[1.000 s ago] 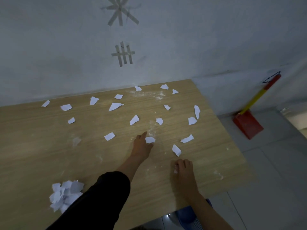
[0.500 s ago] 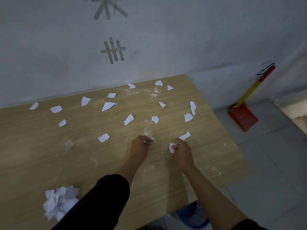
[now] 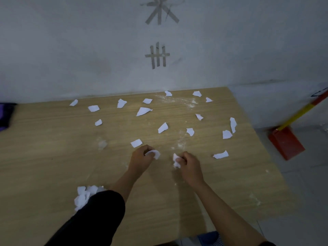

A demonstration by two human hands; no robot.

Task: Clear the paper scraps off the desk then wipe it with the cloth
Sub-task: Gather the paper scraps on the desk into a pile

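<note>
Several white paper scraps lie scattered over the far half of the wooden desk (image 3: 53, 157). My left hand (image 3: 141, 158) is closed around one white scrap (image 3: 154, 153) near the desk's middle. A little to its right, my right hand (image 3: 189, 161) grips other scraps (image 3: 176, 160). A loose scrap (image 3: 136, 143) lies just beyond my left hand, and another scrap (image 3: 221, 154) lies to the right of my right hand. A heap of gathered scraps (image 3: 83, 196) sits near the front left, partly behind my dark sleeve. A dark purple cloth (image 3: 6, 115) shows at the desk's far left edge.
White dust (image 3: 177, 100) streaks the desk near the wall. A red dustpan (image 3: 285, 144) with a yellow and red handle leans on the floor to the right. A blue basket (image 3: 210, 237) peeks out under the desk's front edge. The wall stands right behind the desk.
My left hand closed on the scrap it was touching. My right hand moved forward from the near desk, picked up a second scrap and now holds it lifted.
</note>
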